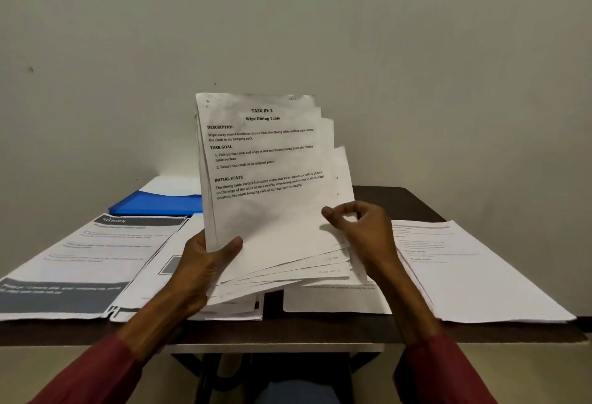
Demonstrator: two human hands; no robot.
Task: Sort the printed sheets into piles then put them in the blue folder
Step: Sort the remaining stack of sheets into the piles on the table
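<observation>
**Person holding up a fanned stack of printed sheets above a table of paper piles**

A person is holding a stack of printed sheets (272, 179) upright over the middle of a dark tabletop (400, 202). The front sheet is reading "TASK ID: 2", "Wipe Dining Table", then the headings "DESCRIPTION", "TASK GOAL" and "INITIAL STATE". Under the goal, two numbered steps are showing: "Pick up the cloth and wipe water marks and stains from the dining table surface" and "Return the cloth to its original place". At least four more sheets are fanning out behind it to the right; the small marks at their bottom corners are too faint to read.

The left hand (198, 262) is gripping the stack's lower left corner, with the thumb across the front and the fingers behind. The right hand (362, 230) is pinching the right edge of the fanned sheets between thumb and forefinger. Two dark red sleeves (96, 375) are showing at the bottom.

One blue folder (157, 203) is lying towards the tabletop's far left corner, with a white sheet (169, 184) lying on it.

Five groups of paper are lying on the tabletop:
- A left pile (86, 259) headed "KITCHEN", along the left edge.
- A second pile (153, 275) just beside it.
- A small pile (237, 307) at the near edge, under the left hand.
- A centre sheet (336, 301) under the right hand.
- A right pile (464, 269) at the right edge, its print blurred.
</observation>
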